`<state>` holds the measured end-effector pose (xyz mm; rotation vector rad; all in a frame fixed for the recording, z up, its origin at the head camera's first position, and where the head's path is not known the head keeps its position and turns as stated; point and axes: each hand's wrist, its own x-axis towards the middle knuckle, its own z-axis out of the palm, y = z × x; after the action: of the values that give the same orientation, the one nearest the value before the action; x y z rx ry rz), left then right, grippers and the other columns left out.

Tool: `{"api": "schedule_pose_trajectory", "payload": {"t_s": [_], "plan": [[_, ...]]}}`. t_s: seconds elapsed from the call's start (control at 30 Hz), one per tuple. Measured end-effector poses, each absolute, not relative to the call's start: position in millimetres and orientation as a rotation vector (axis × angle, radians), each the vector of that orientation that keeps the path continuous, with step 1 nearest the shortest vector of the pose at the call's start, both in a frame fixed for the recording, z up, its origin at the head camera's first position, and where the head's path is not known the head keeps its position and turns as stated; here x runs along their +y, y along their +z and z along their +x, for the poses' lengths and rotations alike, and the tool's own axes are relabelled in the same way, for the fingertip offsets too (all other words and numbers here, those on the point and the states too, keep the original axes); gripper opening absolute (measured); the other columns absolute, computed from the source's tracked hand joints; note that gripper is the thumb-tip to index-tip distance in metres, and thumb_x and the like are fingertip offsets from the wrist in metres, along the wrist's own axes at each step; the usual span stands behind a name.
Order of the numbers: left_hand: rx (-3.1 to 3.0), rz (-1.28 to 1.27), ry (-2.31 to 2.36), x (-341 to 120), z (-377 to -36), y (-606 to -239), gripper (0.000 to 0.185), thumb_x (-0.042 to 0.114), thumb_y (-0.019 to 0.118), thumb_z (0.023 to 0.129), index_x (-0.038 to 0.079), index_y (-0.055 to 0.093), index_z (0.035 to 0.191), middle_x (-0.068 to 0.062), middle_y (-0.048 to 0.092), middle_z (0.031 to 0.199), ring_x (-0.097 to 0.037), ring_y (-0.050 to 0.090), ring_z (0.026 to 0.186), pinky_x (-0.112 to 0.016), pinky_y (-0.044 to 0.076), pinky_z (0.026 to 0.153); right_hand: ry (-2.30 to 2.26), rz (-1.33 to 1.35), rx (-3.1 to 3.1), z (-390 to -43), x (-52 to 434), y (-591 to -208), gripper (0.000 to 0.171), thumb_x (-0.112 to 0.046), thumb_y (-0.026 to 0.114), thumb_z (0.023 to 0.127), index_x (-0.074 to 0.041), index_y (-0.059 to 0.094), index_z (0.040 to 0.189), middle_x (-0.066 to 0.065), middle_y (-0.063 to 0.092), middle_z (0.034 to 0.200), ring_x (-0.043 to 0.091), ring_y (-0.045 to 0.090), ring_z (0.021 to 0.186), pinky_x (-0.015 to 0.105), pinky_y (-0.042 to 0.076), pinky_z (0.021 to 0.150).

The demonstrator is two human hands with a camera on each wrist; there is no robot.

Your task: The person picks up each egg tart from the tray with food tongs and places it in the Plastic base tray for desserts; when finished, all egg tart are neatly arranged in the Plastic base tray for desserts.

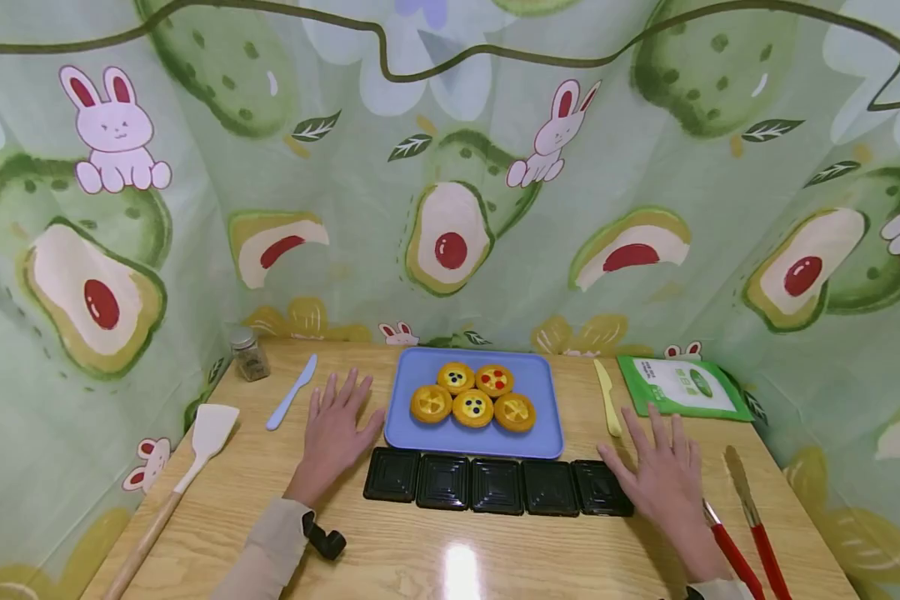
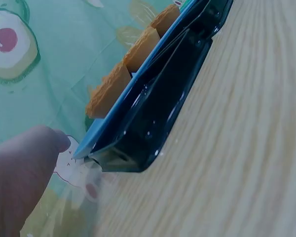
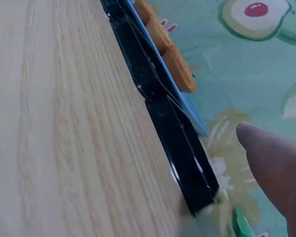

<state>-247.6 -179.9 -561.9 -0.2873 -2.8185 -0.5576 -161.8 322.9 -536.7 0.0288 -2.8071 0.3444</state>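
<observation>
On a blue tray [image 1: 480,444] lie several egg tarts [image 1: 472,408], some topped with dark berries, one with red pieces, others with yellow wedges. A row of black square plastic trays [image 1: 497,486] runs along its front edge. My left hand [image 1: 339,429] rests palm down on the table left of the blue tray, fingers spread, holding nothing. Its thumb [image 2: 27,168] shows beside the tray's corner in the left wrist view. To the right, my right hand [image 1: 663,475] lies with fingers spread near the last black tray; its thumb [image 3: 271,158] shows in the right wrist view.
A blue knife [image 1: 292,392], a glass shaker jar [image 1: 250,354] and a spatula [image 1: 208,429] are at left. At right are a yellow knife [image 1: 607,397], a green-white packet [image 1: 686,388] and red-handled tongs [image 1: 768,550]. A patterned curtain [image 1: 345,208] encloses the table.
</observation>
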Motion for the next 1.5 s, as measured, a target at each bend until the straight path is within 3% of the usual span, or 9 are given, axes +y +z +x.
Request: {"api": "schedule_pose_trajectory", "payload": {"t_s": [0.27,0.47,0.63,0.73,0.93,1.13,1.37,1.5], "plan": [[-2.847,-0.323,-0.6,-181,-257,-574,0.072,0.06,0.05,0.104,0.021,0.039,0.164,-0.009,0.025,0.173,-0.044,0.012,0.159,-0.067,0.006,0.124,0.398,-0.108,-2.854,-132,352,-527,0.088,-0.065,0.056,0.1,-0.017,0.025,0.167,0.029,0.019,0.166,0.062,0.016,0.147,0.08,0.018,0.106],[-2.829,-0.416,-0.628,-181,-271,-580,0.072,0.06,0.049,0.104,0.021,0.038,0.164,-0.01,0.024,0.173,-0.045,0.012,0.159,-0.07,0.009,0.123,0.458,-0.31,-2.885,-104,384,-526,0.095,-0.066,0.052,0.101,-0.01,0.014,0.168,0.037,0.011,0.163,0.065,0.009,0.147,0.082,0.017,0.103],[-2.834,-0.492,-0.668,-180,-283,-585,0.075,0.062,0.047,0.104,0.022,0.034,0.166,-0.009,0.022,0.173,-0.046,0.011,0.159,-0.07,0.011,0.123,0.502,-0.465,-2.915,-84,403,-534,0.104,-0.067,0.052,0.1,0.0,0.007,0.166,0.042,0.008,0.161,0.066,0.008,0.145,0.081,0.018,0.103],[-2.856,-0.538,-0.701,-179,-287,-588,0.077,0.064,0.048,0.103,0.024,0.032,0.167,-0.005,0.019,0.174,-0.043,0.01,0.16,-0.066,0.01,0.124,0.517,-0.571,-2.955,-78,409,-539,0.112,-0.07,0.052,0.099,0.01,0.004,0.161,0.045,0.013,0.157,0.067,0.018,0.139,0.079,0.023,0.103],[-2.871,-0.633,-0.734,-172,-294,-590,0.081,0.066,0.048,0.102,0.025,0.027,0.168,0.001,0.016,0.175,-0.037,0.01,0.161,-0.063,0.011,0.126,0.513,-0.783,-2.955,-71,413,-548,0.122,-0.077,0.059,0.09,0.021,0.015,0.147,0.05,0.034,0.13,0.071,0.037,0.117,0.076,0.034,0.097],[-2.884,-0.68,-0.664,-168,-293,-588,0.08,0.068,0.045,0.102,0.025,0.028,0.168,0.001,0.02,0.174,-0.036,0.014,0.161,-0.062,0.013,0.126,0.356,-0.771,-2.747,-65,407,-562,0.102,-0.075,0.074,0.079,0.014,0.038,0.114,0.039,0.047,0.085,0.063,0.052,0.084,0.065,0.042,0.069],[-2.896,-0.688,-0.622,-168,-292,-591,0.08,0.068,0.044,0.102,0.025,0.028,0.167,0.003,0.022,0.173,-0.033,0.019,0.16,-0.06,0.013,0.126,0.402,-0.802,-2.91,-71,407,-556,0.101,-0.08,0.06,0.087,0.016,0.041,0.11,0.042,0.042,0.093,0.06,0.049,0.09,0.063,0.042,0.073],[-2.868,-0.708,-0.614,-168,-293,-592,0.079,0.064,0.048,0.102,0.022,0.032,0.166,0.0,0.026,0.172,-0.036,0.023,0.158,-0.062,0.015,0.125,0.457,-0.828,-2.976,-76,408,-552,0.097,-0.081,0.055,0.09,0.015,0.042,0.1,0.041,0.04,0.095,0.058,0.049,0.091,0.06,0.044,0.071]]}}
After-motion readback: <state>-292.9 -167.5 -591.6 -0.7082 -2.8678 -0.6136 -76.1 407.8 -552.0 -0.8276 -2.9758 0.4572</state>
